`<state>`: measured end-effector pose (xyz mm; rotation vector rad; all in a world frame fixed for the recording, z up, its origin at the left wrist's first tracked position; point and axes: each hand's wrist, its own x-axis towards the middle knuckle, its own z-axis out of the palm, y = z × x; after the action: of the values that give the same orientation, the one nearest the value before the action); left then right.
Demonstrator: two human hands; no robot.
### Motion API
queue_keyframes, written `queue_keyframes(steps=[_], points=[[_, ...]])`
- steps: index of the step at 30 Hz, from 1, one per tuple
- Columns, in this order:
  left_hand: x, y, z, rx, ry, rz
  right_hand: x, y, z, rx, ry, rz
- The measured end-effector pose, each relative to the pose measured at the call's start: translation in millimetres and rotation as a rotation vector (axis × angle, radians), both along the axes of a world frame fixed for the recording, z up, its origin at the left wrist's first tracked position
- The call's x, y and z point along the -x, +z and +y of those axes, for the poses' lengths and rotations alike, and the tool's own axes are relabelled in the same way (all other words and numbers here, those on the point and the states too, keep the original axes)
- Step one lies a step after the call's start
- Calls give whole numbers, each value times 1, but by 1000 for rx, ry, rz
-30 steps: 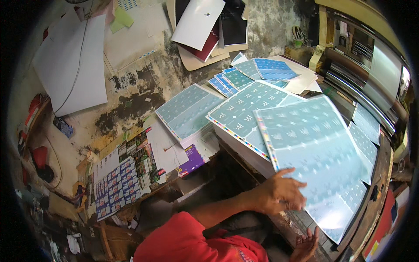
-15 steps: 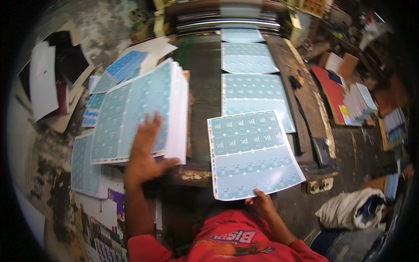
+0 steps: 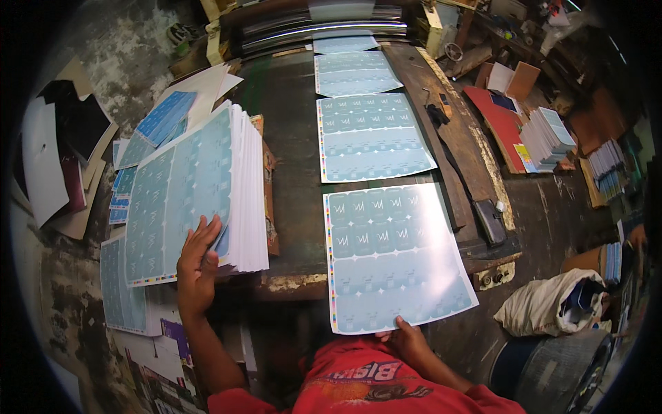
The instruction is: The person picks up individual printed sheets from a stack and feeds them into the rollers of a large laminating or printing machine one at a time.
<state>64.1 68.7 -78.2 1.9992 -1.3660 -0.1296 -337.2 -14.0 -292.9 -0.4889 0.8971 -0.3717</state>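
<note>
At the near edge of the dark table (image 3: 293, 172), right hand (image 3: 408, 339) pinches the near edge of a teal printed sheet (image 3: 386, 262), thumb on top; left hand (image 3: 198, 259), fingers extended, gripping nothing, is at the tall paper stack (image 3: 165, 200), contact unclear; similar sheets (image 3: 372, 141) line up beyond the held one

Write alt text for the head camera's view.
A person's right hand holds the near edge of a teal printed sheet; the open left hand is at a thick paper stack topped with similar print. Beyond, more sheets line up toward metal rollers.
</note>
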Motion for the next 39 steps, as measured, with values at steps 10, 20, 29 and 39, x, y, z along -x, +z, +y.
queue_keyframes(steps=[10,20,29,39], points=[[-1,-9,-7,134,223,181,-38,-37,-55,75,-150,-115],[30,-1,2,498,495,290,-63,-16,-44,177,-332,-85],[80,5,6,60,-450,6,-68,69,-73,288,-47,-555],[85,-98,-75,85,-251,326,-27,-12,-56,58,-60,12]])
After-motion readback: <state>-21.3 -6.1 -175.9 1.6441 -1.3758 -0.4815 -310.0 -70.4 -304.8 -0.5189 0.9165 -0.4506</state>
